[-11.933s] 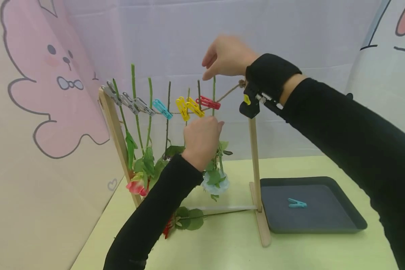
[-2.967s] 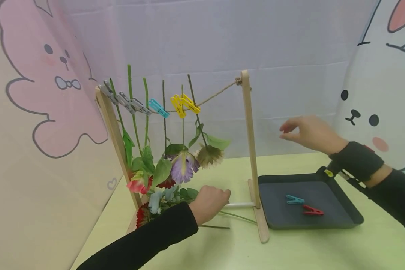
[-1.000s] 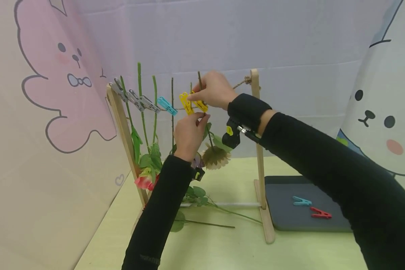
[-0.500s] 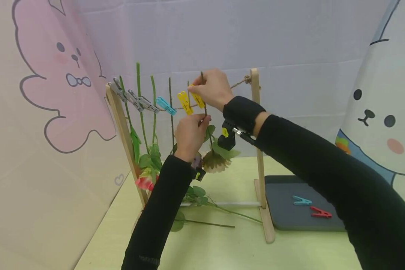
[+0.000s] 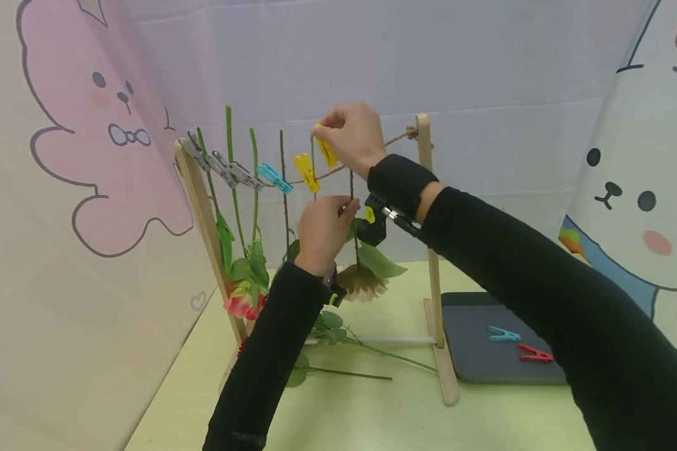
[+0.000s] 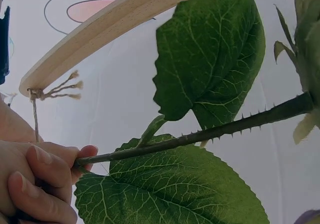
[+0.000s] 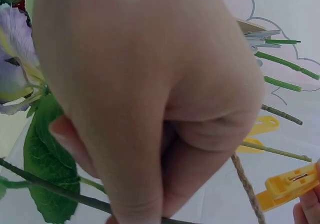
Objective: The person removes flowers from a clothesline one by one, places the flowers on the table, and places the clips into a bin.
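Note:
My left hand (image 5: 324, 232) pinches the dark, thorny stem (image 6: 175, 143) of an upside-down beige flower (image 5: 363, 285) with broad green leaves. The stem's cut end stands free of any clothespin. Above it, my right hand (image 5: 352, 134) pinches a yellow clothespin (image 5: 326, 150) by its upper end; its lower end is right at the twine (image 5: 383, 145). In the right wrist view, the left hand fills the middle and the yellow clothespin (image 7: 290, 186) shows at the right edge. Left of the hands, a second yellow clothespin (image 5: 306, 172) holds another stem on the twine.
A blue clothespin (image 5: 274, 178) and several grey clothespins (image 5: 220, 168) hold more upside-down flowers along the twine. The wooden frame (image 5: 429, 250) stands on the table, with loose stems (image 5: 350, 374) lying below. At right, a dark tray (image 5: 474, 369) holds blue and red clothespins.
Earlier, the red clothespin went from the twine into the tray and a blue flower came down. Now the right hand has lifted the yellow clothespin, and the beige flower has moved right and down.

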